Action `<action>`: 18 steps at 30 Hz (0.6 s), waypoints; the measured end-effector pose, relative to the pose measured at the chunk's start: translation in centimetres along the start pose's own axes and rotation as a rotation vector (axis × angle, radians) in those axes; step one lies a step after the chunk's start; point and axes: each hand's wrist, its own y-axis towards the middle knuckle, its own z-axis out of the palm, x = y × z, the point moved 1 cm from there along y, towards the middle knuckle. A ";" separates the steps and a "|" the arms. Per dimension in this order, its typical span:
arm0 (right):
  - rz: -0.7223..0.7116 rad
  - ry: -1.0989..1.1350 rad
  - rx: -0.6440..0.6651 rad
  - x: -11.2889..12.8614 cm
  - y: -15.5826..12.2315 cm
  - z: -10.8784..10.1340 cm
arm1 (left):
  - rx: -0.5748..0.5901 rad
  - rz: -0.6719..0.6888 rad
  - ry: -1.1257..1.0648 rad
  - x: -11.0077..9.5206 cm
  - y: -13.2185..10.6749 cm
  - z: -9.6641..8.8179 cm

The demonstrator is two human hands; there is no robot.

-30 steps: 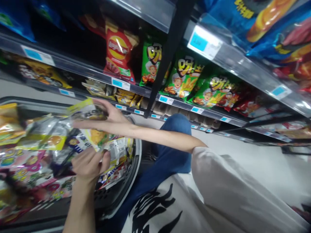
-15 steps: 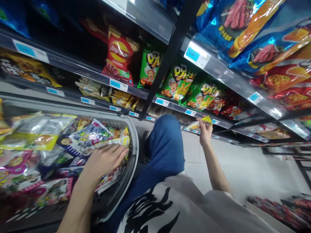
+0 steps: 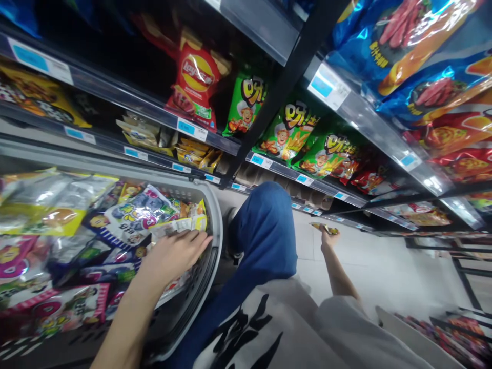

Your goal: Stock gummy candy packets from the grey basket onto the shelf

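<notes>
The right hand [image 3: 329,240], right of the middle of the frame, is closed around a small pack [image 3: 325,229]. The pack sticks out to the left of the fingers, over the pale floor [image 3: 384,271].

The left hand [image 3: 172,259], left of the middle, lies with bent fingers over a white and yellow pack [image 3: 198,219]. I cannot tell if it is gripping it. This pack is in a big gray basket [image 3: 219,220] at the lower left.

Next to it in the basket is a blueberry pack [image 3: 136,211]. Shiny yellow-edged packs [image 3: 54,205] lie on top at the far left, and a pink-edged pack [image 3: 69,310] is below.

Blue jeans [image 3: 265,230] fill the middle, between the two hands. Farther out, shelves hold a red chip bag [image 3: 196,82] at the top middle, green bags [image 3: 286,133] beside it, and blue bags [image 3: 403,46] at the upper right.
</notes>
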 end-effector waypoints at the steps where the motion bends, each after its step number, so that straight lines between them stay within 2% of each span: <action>1: 0.014 0.003 -0.013 -0.2 0.5 0.1 | 0.017 -0.004 -0.010 -0.1 0.1 0.1; 4: 0.022 0.027 -0.037 0.0 2.1 0.7 | 0.091 -0.012 -0.057 -0.8 0.4 0.4; 9: -0.023 0.050 -0.044 0.9 5.2 3.0 | 0.217 -0.047 -0.092 -2.1 -0.2 0.8; 14: -0.056 -0.030 -0.065 1.4 7.8 5.1 | 0.153 -0.052 -0.092 -2.9 -1.8 1.1; 18: -0.075 -0.121 -0.098 2.7 8.8 7.3 | 0.063 -0.052 -0.126 -3.5 -2.9 2.2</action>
